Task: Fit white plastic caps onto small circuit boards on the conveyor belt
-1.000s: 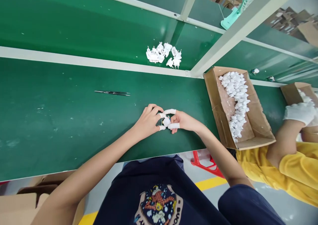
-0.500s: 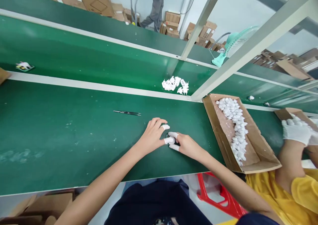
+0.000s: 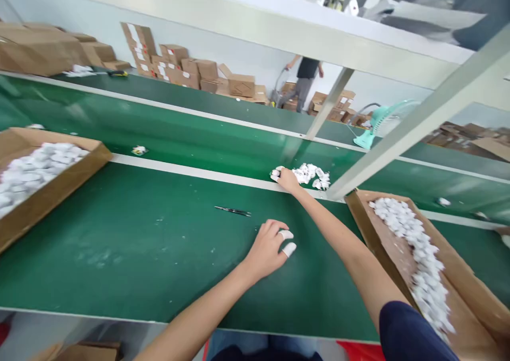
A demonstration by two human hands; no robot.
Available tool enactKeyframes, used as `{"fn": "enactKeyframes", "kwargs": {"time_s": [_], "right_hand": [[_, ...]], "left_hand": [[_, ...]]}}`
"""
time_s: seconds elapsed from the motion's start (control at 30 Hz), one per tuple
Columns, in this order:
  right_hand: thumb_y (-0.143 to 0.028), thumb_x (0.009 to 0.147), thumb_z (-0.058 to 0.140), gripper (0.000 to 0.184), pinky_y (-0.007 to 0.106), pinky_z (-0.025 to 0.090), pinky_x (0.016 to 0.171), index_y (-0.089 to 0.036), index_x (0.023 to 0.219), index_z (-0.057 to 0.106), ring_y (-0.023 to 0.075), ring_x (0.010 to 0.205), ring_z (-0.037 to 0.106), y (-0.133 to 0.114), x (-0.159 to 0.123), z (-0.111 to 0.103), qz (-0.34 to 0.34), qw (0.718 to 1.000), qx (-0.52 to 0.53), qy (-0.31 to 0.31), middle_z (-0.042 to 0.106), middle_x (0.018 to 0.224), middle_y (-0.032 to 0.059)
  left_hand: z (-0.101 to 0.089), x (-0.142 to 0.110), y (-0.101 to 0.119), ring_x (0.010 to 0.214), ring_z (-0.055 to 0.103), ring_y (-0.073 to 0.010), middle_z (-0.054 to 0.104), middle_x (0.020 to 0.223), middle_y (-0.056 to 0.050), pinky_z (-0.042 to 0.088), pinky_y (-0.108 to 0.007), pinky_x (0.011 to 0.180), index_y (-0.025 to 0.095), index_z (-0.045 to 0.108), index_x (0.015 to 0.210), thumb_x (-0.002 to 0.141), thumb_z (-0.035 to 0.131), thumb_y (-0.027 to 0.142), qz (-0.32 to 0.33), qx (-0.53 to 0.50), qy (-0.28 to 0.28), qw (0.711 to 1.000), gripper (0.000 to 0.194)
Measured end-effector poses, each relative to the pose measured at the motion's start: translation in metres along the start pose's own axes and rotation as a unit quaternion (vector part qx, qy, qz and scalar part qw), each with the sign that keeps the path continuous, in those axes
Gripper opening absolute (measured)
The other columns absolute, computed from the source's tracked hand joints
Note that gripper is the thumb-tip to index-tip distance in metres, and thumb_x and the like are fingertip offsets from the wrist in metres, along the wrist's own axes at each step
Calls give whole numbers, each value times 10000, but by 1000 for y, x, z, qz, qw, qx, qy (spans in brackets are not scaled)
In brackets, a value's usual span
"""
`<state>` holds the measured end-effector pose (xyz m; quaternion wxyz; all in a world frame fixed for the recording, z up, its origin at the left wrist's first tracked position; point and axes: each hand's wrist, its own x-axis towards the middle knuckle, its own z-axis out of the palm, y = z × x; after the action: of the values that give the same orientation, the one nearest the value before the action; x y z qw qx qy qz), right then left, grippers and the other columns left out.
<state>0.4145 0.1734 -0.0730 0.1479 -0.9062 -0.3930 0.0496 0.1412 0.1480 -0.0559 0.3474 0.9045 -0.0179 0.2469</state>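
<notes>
My right hand (image 3: 287, 179) is stretched out to the far side of the bench, at the left end of a small pile of white plastic parts (image 3: 306, 173). Its white-capped thumb and finger close on a small white plastic part (image 3: 275, 173), which they mostly hide. Above the green bench top, my left hand (image 3: 273, 246) is loosely curled, with thumb and fingers apart and nothing between them. White finger cots cover its thumb and one finger. Black tweezers (image 3: 233, 211) lie beyond it, to the left.
On the right stands a cardboard tray (image 3: 392, 262) of white parts; another cardboard tray (image 3: 59, 182) full of them is at the left. A slanting metal post (image 3: 398, 129) rises behind the bench. Farther back are a green fan (image 3: 376, 124), stacked cartons and a walking person (image 3: 305, 82).
My right hand has left my left hand and gone forward to the pile with a white part. My left hand is now empty. The view has turned left, bringing the left tray in.
</notes>
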Motion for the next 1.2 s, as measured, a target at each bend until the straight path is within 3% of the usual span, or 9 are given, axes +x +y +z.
{"fn": "enactKeyframes", "kwargs": {"time_s": [0.17, 0.3, 0.4, 0.5, 0.63, 0.77, 0.93, 1.07, 1.2], "right_hand": [[-368, 848, 561, 345, 239, 343, 670, -69, 1018, 593, 194, 876, 574, -5, 25, 16, 2, 1000, -2, -14, 612, 1022, 139], [-251, 836, 539, 249, 252, 314, 626, -48, 968, 597, 210, 848, 577, -3, 30, 14, 13, 999, -30, -34, 612, 960, 152], [-325, 839, 585, 354, 249, 323, 632, -34, 1040, 569, 217, 862, 577, 0, 27, 7, 18, 998, -36, -48, 603, 986, 162], [-417, 833, 606, 493, 259, 342, 644, -18, 1110, 530, 233, 868, 578, 3, 8, -11, 12, 997, -53, -47, 575, 1055, 196], [-359, 898, 474, 274, 273, 336, 629, -111, 886, 589, 218, 800, 584, 24, -54, -61, -51, 992, -118, -4, 614, 913, 129], [-322, 859, 471, 239, 296, 312, 602, -139, 734, 562, 238, 727, 579, 95, -132, -127, 43, 968, -236, 71, 614, 762, 118], [-187, 800, 502, 143, 287, 352, 661, -96, 797, 611, 240, 766, 590, 237, -211, -180, 221, 939, -247, 88, 635, 794, 152], [-124, 781, 478, 284, 278, 383, 742, -31, 988, 649, 240, 852, 585, 316, -254, -176, 272, 933, -229, 51, 628, 920, 182], [-122, 769, 494, 317, 356, 344, 898, 21, 1007, 647, 315, 1032, 492, 334, -271, -150, 260, 913, -316, 3, 543, 1063, 239]], "left_hand": [[2, -5, 0, 1051, 452, -200, 549, 1119, -70, 407, -369, 859, 165, 548, 1001, 868, 545, 314, -17, 10, -13, 1000, 200], [4, -7, 1, 1069, 450, -196, 549, 1117, -65, 406, -364, 865, 172, 553, 1000, 868, 547, 329, -17, 8, -17, 1000, 205], [4, -8, 1, 1064, 456, -200, 550, 1114, -64, 407, -365, 855, 173, 556, 997, 868, 547, 332, -17, 10, -18, 1000, 205], [4, -7, -1, 1069, 457, -201, 551, 1120, -61, 407, -367, 863, 170, 558, 991, 865, 550, 319, -20, 15, -15, 1000, 196], [4, -4, -3, 1073, 457, -206, 552, 1129, -71, 413, -375, 868, 165, 565, 975, 853, 547, 269, -24, 26, -16, 999, 161], [5, 1, -3, 1078, 456, -204, 542, 1142, -68, 411, -382, 897, 174, 577, 1006, 861, 522, 230, -27, 28, -31, 999, 165], [11, 8, -7, 1102, 444, -193, 526, 1153, -68, 398, -394, 942, 172, 572, 1031, 878, 480, 183, -8, 32, -48, 998, 178], [17, 13, -10, 1105, 443, -196, 522, 1142, -69, 407, -395, 945, 181, 565, 1035, 895, 470, 199, 11, 42, -54, 998, 170], [19, 16, -13, 1092, 445, -191, 517, 1136, -61, 421, -384, 936, 193, 559, 1033, 905, 474, 221, 20, 60, -48, 997, 156]]}}
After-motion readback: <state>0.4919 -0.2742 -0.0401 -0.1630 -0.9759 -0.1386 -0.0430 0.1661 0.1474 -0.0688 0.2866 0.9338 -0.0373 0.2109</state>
